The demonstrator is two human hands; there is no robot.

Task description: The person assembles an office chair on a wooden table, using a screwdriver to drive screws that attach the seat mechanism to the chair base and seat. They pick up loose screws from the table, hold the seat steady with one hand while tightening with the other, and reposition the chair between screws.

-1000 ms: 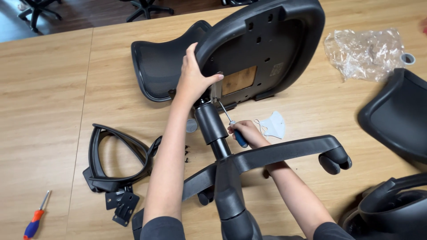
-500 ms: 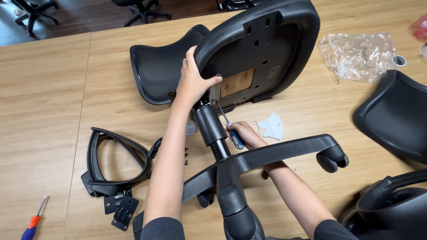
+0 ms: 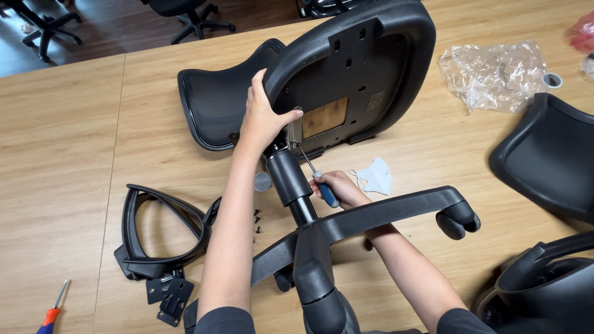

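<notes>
Wooden planks form the surface (image 3: 74,154) carrying an upturned office chair seat (image 3: 359,68). Below its underside, the blue-handled screwdriver (image 3: 318,179) slants with its long axis from lower right up to upper left, tip pointing into the seat's metal mechanism. The right hand (image 3: 340,188) has its grip wrapped tight around the handle. The left hand (image 3: 263,117) clasps the seat's rim, fingers curled over it. Just beside stands the gas-lift column (image 3: 291,179), rising from the star base (image 3: 371,216).

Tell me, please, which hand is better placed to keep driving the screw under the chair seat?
Right: the right hand already holds the blue-handled screwdriver, its tip at the mechanism, while the left hand steadies the seat.
</notes>
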